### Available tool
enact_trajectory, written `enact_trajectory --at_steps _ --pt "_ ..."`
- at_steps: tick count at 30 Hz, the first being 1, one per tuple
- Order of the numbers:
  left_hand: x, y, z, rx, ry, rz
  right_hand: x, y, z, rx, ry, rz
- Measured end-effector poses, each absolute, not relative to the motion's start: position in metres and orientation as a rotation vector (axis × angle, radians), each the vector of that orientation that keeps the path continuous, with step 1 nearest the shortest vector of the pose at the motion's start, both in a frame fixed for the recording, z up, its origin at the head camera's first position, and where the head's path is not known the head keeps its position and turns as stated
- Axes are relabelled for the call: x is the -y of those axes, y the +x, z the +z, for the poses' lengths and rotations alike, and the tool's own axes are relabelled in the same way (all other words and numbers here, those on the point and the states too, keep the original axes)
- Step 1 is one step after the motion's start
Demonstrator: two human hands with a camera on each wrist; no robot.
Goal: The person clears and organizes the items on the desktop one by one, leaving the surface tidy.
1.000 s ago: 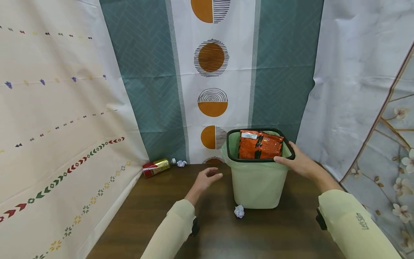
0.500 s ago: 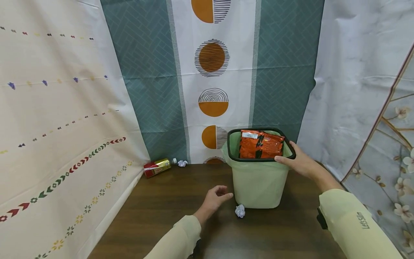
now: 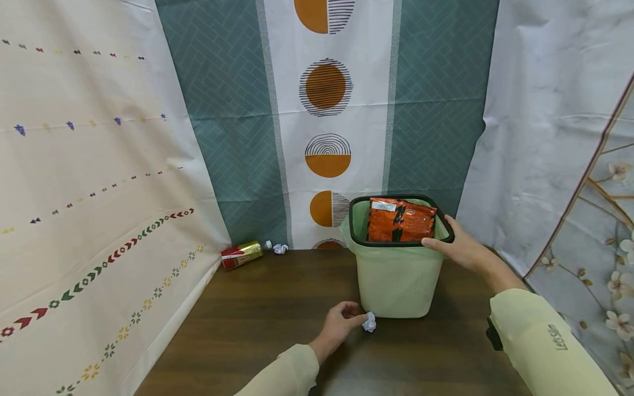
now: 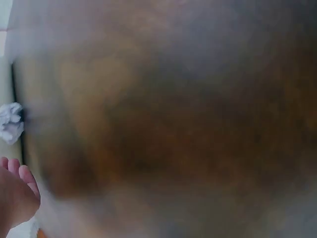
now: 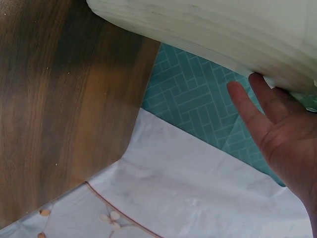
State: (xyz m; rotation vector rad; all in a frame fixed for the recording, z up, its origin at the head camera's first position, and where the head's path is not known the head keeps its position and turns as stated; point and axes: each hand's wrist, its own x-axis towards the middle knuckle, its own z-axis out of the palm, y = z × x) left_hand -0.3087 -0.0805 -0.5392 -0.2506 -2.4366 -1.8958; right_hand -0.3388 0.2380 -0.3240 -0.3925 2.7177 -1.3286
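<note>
A crumpled paper ball point(image 3: 369, 323) lies on the brown table at the foot of a light green trash bin point(image 3: 396, 286). My left hand point(image 3: 338, 325) is low over the table with loosely bent fingers, its thumb tip right at the ball's left side. In the left wrist view the paper ball point(image 4: 11, 124) shows just beyond the fingers point(image 4: 27, 178). My right hand point(image 3: 460, 246) holds the bin's right corner, thumb on the black rim. The right wrist view shows that hand's fingers point(image 5: 270, 101) against the bin's side. An orange snack wrapper point(image 3: 401, 221) sits inside the bin's mouth.
A red and gold bottle point(image 3: 242, 255) lies on its side at the back left. Beside its cap is a second crumpled paper ball point(image 3: 280, 249). Patterned cloths hang along the left, back and right of the table point(image 3: 267, 313).
My left hand has moved right and toward me, from left of the bin down to the near paper ball. The right hand has stayed on the bin.
</note>
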Motion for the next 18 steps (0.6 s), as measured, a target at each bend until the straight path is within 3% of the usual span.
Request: enact_trajectory --at_steps 18 --pt "0.068 -0.308 -0.553 2.54 -0.232 -1.69 -0.236 -0.336 -0.323 -2.736 -0.317 -1.246"
